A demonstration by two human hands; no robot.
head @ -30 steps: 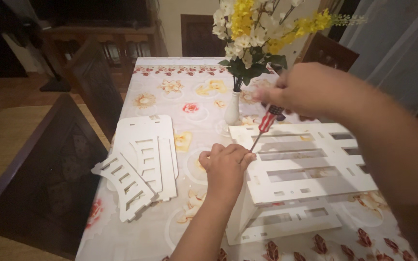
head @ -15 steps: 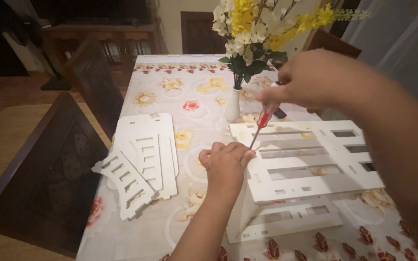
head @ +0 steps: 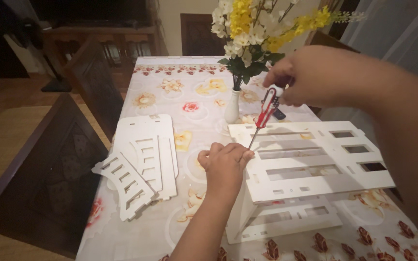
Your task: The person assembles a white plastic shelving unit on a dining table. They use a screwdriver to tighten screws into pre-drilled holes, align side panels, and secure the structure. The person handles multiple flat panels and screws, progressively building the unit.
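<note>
We are putting together a white slotted shelf frame (head: 310, 164) that is sitting on the flowered tablecloth (head: 189, 92), just in front of the white flower vase (head: 232, 107). Our right hand (head: 315, 77) is closing its fingers around a red and white screwdriver (head: 266, 110) and tipping its point down to the frame's near left corner. Our left hand (head: 224, 164) is curling shut at that corner, maybe pinching a small screw, but we cannot see one. We think we are driving a screw, so next the tip needs to sit straight in it. Loose white panels (head: 143, 154) are lying left of the frame.
</note>
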